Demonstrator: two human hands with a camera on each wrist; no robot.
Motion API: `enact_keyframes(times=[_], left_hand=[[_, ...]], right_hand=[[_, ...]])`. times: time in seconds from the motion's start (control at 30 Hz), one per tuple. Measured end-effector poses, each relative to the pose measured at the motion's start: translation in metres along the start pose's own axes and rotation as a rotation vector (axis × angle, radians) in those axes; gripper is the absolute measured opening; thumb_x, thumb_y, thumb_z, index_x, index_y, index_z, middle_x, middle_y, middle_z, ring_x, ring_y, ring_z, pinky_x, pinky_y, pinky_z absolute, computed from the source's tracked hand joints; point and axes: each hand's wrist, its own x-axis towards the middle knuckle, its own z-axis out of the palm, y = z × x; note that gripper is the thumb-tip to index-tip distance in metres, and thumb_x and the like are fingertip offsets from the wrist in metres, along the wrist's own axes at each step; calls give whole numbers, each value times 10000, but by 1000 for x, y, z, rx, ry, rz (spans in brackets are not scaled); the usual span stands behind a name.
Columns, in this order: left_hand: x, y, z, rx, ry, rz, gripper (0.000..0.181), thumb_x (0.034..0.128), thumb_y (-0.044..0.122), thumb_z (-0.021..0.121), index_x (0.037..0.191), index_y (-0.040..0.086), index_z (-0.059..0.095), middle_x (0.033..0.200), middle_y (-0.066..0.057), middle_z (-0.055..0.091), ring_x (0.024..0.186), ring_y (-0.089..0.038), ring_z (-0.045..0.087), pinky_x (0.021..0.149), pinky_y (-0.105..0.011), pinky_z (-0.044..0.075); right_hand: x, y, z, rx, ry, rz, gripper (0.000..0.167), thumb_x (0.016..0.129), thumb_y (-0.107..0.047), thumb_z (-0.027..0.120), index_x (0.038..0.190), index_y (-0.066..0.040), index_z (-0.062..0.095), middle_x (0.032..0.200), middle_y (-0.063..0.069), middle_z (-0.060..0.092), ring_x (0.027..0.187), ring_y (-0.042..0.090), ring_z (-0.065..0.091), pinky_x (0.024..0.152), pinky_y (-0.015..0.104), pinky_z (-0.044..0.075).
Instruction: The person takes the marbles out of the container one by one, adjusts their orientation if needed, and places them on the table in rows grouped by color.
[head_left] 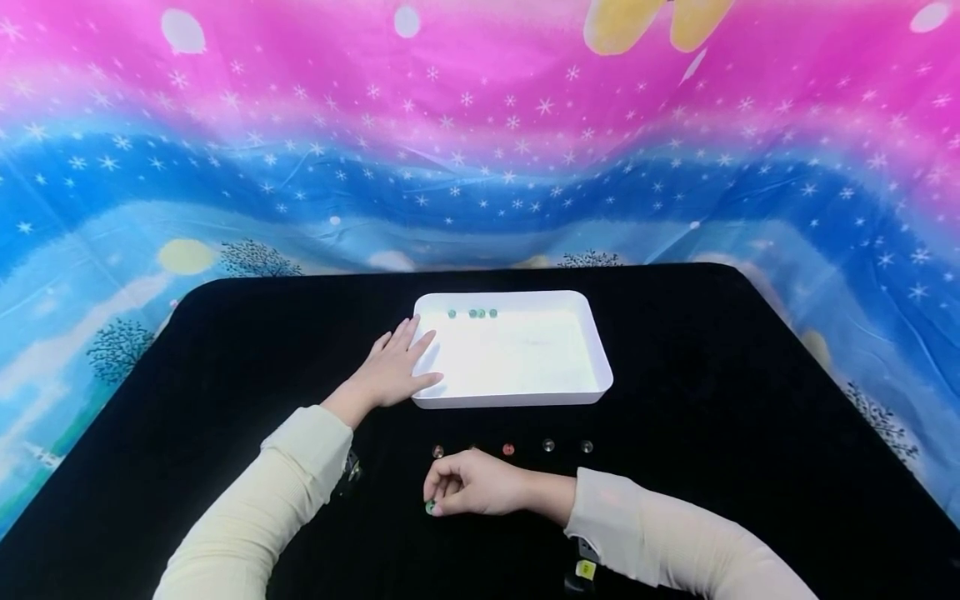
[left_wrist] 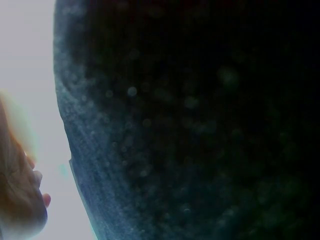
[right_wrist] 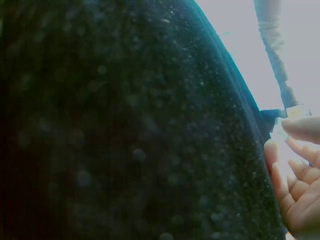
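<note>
The left hand (head_left: 393,368) splayed against the left of the round-cornered tray (head_left: 517,400); before it, the right hand (head_left: 480,483) pinched 1 glassy marble (head_left: 431,507).

We see a plain white tray (head_left: 517,400) on a black surface (head_left: 712,375), green marbles (head_left: 482,314) in its far left corner, a nearer green marble (head_left: 430,507) and a red marble (head_left: 508,449). Cream sleeves (head_left: 240,508); beyond, a pink-and-blue backdrop (head_left: 487,33) patterned with white snowflakes (head_left: 543,107).

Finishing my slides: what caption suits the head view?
Left hand touching a white tray, right hand pinching a green marble.
</note>
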Motion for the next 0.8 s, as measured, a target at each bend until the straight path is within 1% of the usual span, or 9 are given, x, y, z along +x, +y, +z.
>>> enact_keyframes(times=[0.27, 0.57, 0.8], left_hand=[[0, -1, 0, -4, 6, 4, 727, 838, 576, 351, 1392, 137, 181, 1431, -133, -39, 1290, -284, -4, 981, -495, 92], [-2, 1, -3, -12, -5, 4, 719, 843, 563, 357, 1393, 137, 173, 1430, -135, -40, 1290, -285, -8, 983, -492, 82], [-3, 2, -4, -9, -7, 3, 722, 843, 570, 347, 1394, 141, 165, 1430, -134, -43, 1290, -281, -14, 984, -491, 86]], right_hand=[[0, 1, 1, -59, 21, 16, 75, 770, -5, 617, 832, -41, 596, 708, -79, 573, 633, -17, 532, 607, 172, 453], [1, 4, 2, -114, 32, -2, 98, 746, 7, 638, 808, -58, 600, 711, -62, 583, 611, -42, 524, 584, 159, 449], [2, 4, 3, -153, 41, -3, 105, 735, 10, 647, 794, -65, 601, 722, -111, 533, 602, -54, 512, 574, 151, 444]])
